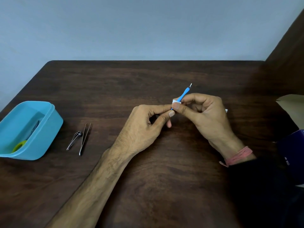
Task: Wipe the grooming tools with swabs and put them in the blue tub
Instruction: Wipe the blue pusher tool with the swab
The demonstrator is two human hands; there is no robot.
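Note:
Above the middle of the dark wooden table (148, 178), my left hand (146, 127) pinches the lower end of a blue-handled cuticle tool (184, 93). Its metal tip points up and away. My right hand (204, 114) pinches a small white swab (176, 101) around the tool's handle. The blue tub (52, 122) stands at the left edge and holds scissors with a green handle (19, 145). A metal nail clipper (74, 139) and metal tweezers (84, 139) lie side by side just right of the tub.
A tan cardboard piece (291, 102) sits at the right edge, with a dark purple object (294, 145) below it. A brown panel rises at the far right. The wall stands directly behind the table's far edge.

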